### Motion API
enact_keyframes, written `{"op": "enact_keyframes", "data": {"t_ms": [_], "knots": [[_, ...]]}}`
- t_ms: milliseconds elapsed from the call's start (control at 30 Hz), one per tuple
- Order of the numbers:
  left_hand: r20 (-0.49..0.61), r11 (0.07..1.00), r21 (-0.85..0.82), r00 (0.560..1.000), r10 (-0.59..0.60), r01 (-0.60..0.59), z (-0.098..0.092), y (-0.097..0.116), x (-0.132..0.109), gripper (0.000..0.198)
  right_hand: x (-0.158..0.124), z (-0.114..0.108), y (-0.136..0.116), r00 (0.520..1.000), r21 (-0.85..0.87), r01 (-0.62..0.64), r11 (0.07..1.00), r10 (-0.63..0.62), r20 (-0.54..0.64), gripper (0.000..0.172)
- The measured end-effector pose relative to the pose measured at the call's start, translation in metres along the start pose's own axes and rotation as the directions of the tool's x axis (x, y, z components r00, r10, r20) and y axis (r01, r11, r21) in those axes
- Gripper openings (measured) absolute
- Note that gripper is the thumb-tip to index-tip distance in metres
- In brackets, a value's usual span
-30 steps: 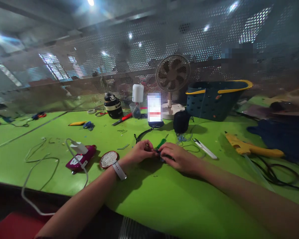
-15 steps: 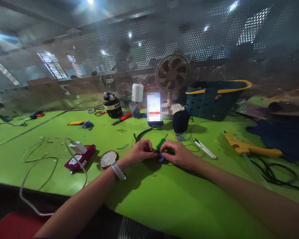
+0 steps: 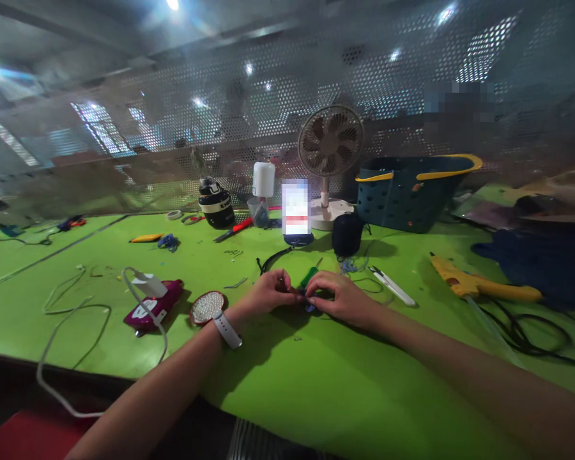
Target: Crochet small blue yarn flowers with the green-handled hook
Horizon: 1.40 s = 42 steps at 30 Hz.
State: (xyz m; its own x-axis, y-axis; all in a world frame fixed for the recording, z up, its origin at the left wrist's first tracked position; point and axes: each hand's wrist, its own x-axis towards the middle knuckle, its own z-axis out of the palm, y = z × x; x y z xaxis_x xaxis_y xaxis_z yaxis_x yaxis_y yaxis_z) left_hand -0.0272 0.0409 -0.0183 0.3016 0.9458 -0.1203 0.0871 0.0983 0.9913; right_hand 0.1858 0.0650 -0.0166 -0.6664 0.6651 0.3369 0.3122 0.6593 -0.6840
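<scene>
Close together over the green table, both of my hands work on one small dark blue piece (image 3: 310, 308), mostly covered by the fingers; its kind is not clear. The thumb and fingers of my left hand (image 3: 269, 292) pinch its left side. From the other side, my right hand (image 3: 341, 296) pinches it too. Just behind the fingertips lies a green-handled tool (image 3: 309, 276) with a thin metal shaft. A round red-rimmed dish of small white beads (image 3: 209, 307) is beside my left wrist. White thread snips (image 3: 393, 287) lie beyond my right hand.
A lit phone (image 3: 296, 207) stands at the back, before a fan (image 3: 326, 207). Right of it are a dark pouch (image 3: 347, 235), a green basket (image 3: 397, 201) and a yellow glue gun (image 3: 489, 287) with its cord. A purple power strip (image 3: 172, 299) with a white cable lies left.
My right fingers have shifted slightly over the blue piece, and less of it shows below them. My left hand stays nearly in place.
</scene>
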Motion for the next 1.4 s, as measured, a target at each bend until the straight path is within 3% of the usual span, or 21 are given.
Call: {"op": "enact_keyframes", "data": {"t_ms": [400, 533, 600, 733, 867, 1400], "knots": [[-0.017, 0.999, 0.037, 0.999, 0.032, -0.031, 0.001, -0.001, 0.002, 0.043, 0.0, -0.001, -0.002, 1.0, 0.03, -0.019, 0.999, 0.02, -0.009, 0.005], [-0.015, 0.993, 0.062, 0.995, 0.101, -0.1, 0.004, -0.002, 0.002, 0.043, -0.001, -0.001, -0.004, 0.998, 0.038, -0.064, 0.997, 0.065, -0.024, 0.008], [-0.022, 0.977, 0.154, 0.988, 0.155, -0.149, 0.005, -0.001, 0.0, 0.038, -0.001, 0.0, -0.003, 0.996, 0.04, -0.083, 0.996, 0.085, -0.034, 0.007], [-0.065, 0.854, 0.481, 0.963, 0.26, -0.198, 0.01, 0.007, -0.008, 0.023, 0.0, 0.001, -0.001, 0.996, 0.035, -0.078, 0.996, 0.08, -0.04, 0.008], [-0.01, 0.687, 0.687, 0.943, 0.333, -0.235, 0.014, 0.015, -0.016, 0.009, 0.002, 0.001, 0.001, 0.997, 0.041, -0.074, 0.996, 0.075, -0.018, 0.012], [0.193, 0.349, 0.866, 0.884, 0.425, -0.357, 0.011, 0.017, -0.023, 0.012, 0.005, 0.003, 0.013, 0.998, 0.102, -0.059, 0.993, 0.055, 0.042, 0.01]]}}
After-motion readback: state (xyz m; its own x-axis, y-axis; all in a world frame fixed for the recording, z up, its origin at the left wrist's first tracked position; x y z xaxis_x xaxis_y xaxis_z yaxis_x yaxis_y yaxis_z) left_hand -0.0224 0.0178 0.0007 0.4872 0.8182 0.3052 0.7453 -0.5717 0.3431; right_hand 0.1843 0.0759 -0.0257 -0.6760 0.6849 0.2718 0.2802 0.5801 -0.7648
